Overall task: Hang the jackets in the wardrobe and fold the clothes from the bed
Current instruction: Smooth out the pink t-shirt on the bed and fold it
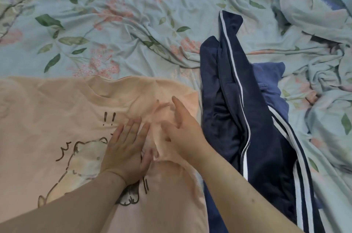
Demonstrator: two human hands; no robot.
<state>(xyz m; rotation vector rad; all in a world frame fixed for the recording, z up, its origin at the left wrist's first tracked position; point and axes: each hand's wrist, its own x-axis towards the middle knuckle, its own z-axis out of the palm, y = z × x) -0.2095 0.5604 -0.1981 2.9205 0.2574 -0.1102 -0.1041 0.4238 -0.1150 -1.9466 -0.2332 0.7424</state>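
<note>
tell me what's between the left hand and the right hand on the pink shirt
Only a bunched-up fold of the pink shirt lies between the left hand and the right hand, in the head view.

From ten to one o'clock the floral sheet [114, 23] lies flat, with room for a hand to sweep. At three o'clock the heaped navy striped trousers [224, 99] stand in the way, just beside the pink T-shirt [47, 118]. Beyond them the bunched quilt [323, 72] rises.
</note>
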